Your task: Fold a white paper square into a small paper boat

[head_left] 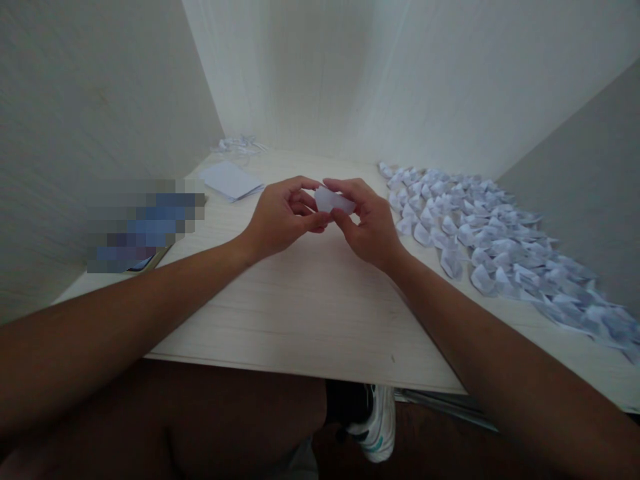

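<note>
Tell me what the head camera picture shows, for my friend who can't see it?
Two hands, left hand and right hand, pinch a small white paper piece above a pale table. Many folded papers lie right; a paper stack sits left.

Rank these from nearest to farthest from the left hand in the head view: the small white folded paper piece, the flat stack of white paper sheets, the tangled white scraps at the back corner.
1. Small white folded paper piece: pinched between left hand and right hand.
2. Flat stack of white paper sheets: behind, leftward.
3. Tangled white scraps: farthest, back corner.
</note>
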`<action>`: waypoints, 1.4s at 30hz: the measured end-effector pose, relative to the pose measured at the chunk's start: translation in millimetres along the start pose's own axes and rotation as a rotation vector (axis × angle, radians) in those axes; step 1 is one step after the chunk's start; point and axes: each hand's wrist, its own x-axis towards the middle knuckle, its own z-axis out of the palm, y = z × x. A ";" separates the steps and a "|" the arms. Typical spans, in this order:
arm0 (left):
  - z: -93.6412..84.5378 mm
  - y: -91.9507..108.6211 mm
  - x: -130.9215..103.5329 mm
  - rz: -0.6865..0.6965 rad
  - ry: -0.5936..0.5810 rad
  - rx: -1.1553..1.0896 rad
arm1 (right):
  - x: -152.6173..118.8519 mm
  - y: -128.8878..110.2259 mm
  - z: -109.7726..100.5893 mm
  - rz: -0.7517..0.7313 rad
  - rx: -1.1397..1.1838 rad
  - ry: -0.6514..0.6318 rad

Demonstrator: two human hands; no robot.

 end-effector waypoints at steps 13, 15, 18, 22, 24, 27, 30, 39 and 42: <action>0.7 5.8 -1.5 -0.051 0.005 0.049 | 2.2 -5.9 -1.2 -0.027 -0.093 0.056; 0.2 5.6 -1.3 -0.050 0.013 0.055 | 2.6 -5.0 -1.2 -0.015 -0.092 0.065; -0.4 5.3 -1.2 -0.049 0.027 0.058 | 2.4 -1.6 0.1 0.049 -0.041 0.063; -0.8 5.5 -1.1 -0.073 0.058 0.029 | 1.1 4.2 2.7 0.192 0.105 0.047; -0.9 6.2 -0.9 -0.097 0.070 0.011 | 0.7 5.8 3.2 0.220 0.149 0.042; -0.2 7.9 -0.8 -0.110 0.084 -0.015 | 0.4 6.8 2.4 0.199 0.183 0.038; 1.0 9.7 -0.8 -0.096 0.088 -0.033 | 0.3 7.4 0.8 0.184 0.206 0.020; -2.3 8.5 0.6 -0.184 0.040 -0.149 | -0.4 10.4 -1.4 0.150 0.176 -0.033; -2.5 6.7 0.1 -0.257 0.006 -0.195 | 0.1 9.2 -2.2 0.108 0.039 0.015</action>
